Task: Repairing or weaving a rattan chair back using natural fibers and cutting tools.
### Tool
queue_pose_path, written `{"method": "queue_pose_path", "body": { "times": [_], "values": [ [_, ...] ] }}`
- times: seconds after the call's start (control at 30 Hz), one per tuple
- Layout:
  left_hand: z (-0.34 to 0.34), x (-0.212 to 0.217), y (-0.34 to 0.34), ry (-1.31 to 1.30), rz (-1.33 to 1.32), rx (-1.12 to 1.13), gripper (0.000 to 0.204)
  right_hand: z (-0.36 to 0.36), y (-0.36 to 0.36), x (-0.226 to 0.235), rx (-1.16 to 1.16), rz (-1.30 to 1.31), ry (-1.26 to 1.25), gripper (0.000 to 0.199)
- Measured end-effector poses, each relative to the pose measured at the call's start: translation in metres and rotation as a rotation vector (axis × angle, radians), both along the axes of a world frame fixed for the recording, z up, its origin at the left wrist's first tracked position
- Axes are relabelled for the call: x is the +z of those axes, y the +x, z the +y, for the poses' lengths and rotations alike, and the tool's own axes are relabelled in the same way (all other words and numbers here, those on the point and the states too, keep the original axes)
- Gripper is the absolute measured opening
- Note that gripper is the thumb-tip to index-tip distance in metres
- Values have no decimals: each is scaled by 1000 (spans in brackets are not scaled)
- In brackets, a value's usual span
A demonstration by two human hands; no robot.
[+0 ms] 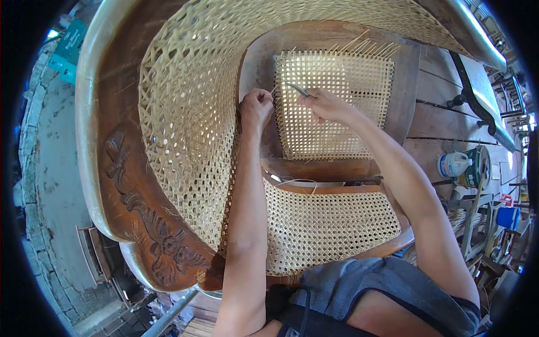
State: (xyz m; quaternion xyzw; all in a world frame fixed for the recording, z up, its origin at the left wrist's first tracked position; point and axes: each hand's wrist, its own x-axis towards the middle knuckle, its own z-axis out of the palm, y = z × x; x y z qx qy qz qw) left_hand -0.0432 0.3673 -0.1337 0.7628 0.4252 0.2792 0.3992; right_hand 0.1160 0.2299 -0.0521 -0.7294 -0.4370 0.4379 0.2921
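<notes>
A square panel of woven cane point(331, 126) fills the opening of a wooden chair seat point(400, 112), with loose strand ends sticking up along its far edge. At the panel's left edge my left hand point(258, 108) is closed, its fingertips pinching a thin cane strand point(273, 90). My right hand point(327, 105) hovers over the upper part of the panel, fingers wrapped round a slim curved metal tool point(298, 89). The tool's tip points left toward the strand. Its handle is mostly hidden in my fist.
A carved wooden backrest point(160, 224) with cane mesh point(185, 140) curves round the left and far side. Closer to me lies another cane panel point(331, 227). On the right stand a white jug point(453, 164), a dark green bucket point(477, 168), a blue container point(507, 217) and other furniture.
</notes>
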Motion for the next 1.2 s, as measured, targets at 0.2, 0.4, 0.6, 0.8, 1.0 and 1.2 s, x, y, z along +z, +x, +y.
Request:
{"method": "queue_pose_path", "body": {
  "times": [0.2, 0.4, 0.6, 0.8, 1.0, 1.2],
  "values": [
    [-7, -2, 2, 43, -112, 15, 17, 26, -7, 6, 207, -729, -22, 25],
    [-8, -16, 0, 184, -114, 50, 12, 43, -19, 14, 302, -908, -54, 19],
    [0, -30, 1, 145, -192, 9, 7, 48, -33, 14, 375, -1009, 35, 21],
    [-9, -27, 6, 215, -264, 37, 8, 48, -24, 19, 345, -919, -157, 23],
    [0, -29, 2, 91, -201, -26, 12, 65, -43, 17, 376, -1012, -113, 25],
    [-11, -21, 8, 273, -204, -65, 12, 82, -31, 36, 407, -803, -470, 24]
  ]
}}
